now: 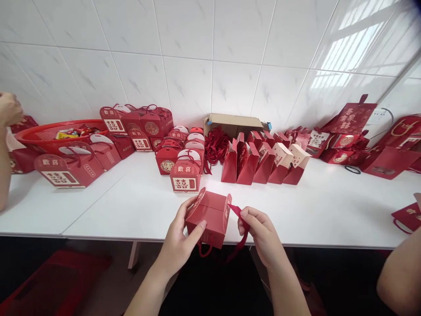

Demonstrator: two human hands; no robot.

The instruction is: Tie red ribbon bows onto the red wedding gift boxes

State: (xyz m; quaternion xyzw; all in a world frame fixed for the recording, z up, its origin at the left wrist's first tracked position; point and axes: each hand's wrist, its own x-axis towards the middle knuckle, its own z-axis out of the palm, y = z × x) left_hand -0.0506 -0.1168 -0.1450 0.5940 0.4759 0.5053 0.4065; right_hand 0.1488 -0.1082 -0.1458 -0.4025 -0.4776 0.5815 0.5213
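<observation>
A small red gift box (210,217) is held over the front edge of the white table (131,206). My left hand (180,239) grips its left side, thumb across the front face. My right hand (259,232) pinches a red ribbon (237,212) that runs from the box's right flap and hangs below the hand. The box's top flaps are folded shut.
Finished red boxes (184,175) stand in rows at centre left. Red paper bags (263,160) line up at centre right before a cardboard carton (233,123) with red cords. A red basket (49,134) sits far left by another person's hand (8,109). Someone's arm (403,276) shows lower right.
</observation>
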